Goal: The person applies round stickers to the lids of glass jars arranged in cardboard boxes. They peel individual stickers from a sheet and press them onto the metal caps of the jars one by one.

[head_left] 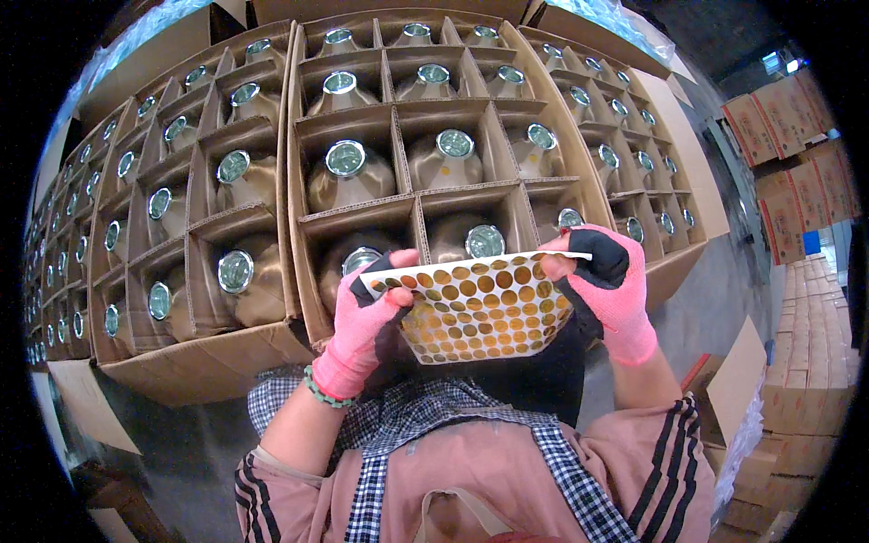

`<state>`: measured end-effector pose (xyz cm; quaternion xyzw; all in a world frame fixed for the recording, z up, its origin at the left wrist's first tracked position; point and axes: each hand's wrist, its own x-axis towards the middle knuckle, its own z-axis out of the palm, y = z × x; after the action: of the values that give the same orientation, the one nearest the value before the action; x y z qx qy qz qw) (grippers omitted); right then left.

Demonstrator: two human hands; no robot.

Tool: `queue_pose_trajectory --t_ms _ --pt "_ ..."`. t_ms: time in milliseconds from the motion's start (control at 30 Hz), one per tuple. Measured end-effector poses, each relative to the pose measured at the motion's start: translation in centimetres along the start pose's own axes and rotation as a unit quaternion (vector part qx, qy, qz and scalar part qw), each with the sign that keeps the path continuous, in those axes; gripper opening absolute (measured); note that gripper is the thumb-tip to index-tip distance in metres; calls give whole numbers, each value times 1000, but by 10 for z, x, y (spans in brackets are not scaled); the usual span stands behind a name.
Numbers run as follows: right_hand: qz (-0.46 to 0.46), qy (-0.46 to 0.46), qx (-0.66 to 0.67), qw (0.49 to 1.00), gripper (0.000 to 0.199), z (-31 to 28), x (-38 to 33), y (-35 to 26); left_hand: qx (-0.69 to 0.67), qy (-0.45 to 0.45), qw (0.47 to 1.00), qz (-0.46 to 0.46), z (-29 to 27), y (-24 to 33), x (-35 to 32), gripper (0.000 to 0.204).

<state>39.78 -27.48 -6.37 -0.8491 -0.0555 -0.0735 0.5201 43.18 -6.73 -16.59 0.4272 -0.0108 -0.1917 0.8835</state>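
Note:
Between my two hands stretches a white sticker sheet (484, 308) covered with rows of round gold stickers. My left hand (367, 303), in a pink and black fingerless glove, pinches its left edge. At the upper right corner my right hand (611, 285), gloved the same way, grips the sheet between thumb and fingers. Just beyond the sheet stands an open cardboard box (294, 172) with dividers. Each compartment holds a glass jar (347, 163) with a shiny round mouth facing up. A small gold dot shows on some jars, such as the jar (450, 163) in the middle column.
More divided boxes of jars flank the middle one, a left box (204, 348) and a right box (674, 262). Stacked cartons (787, 195) stand on the far right by a grey floor (697, 299). An upright cardboard flap (738, 380) rises near my right elbow.

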Motion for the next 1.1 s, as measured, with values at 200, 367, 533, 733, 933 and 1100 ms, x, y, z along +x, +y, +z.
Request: queue_pose_trajectory --t_ms 200,367,533,733,933,1100 --pt "1 -41 -34 999 11 3 3 -6 70 -9 997 27 -13 -2 4 22" --pt "-8 18 7 1000 14 5 -3 6 72 10 996 51 -8 -4 5 23" --pt "0 6 -30 1000 20 4 -1 0 22 11 999 24 -7 -1 3 25" --pt "-84 10 -88 993 21 -3 3 -5 -27 31 999 26 -9 -6 5 24" --pt "31 49 44 997 19 0 1 -11 17 23 998 52 -14 -10 8 23" --pt "-16 80 -56 995 19 -1 1 -10 33 24 999 35 -9 -5 5 22"
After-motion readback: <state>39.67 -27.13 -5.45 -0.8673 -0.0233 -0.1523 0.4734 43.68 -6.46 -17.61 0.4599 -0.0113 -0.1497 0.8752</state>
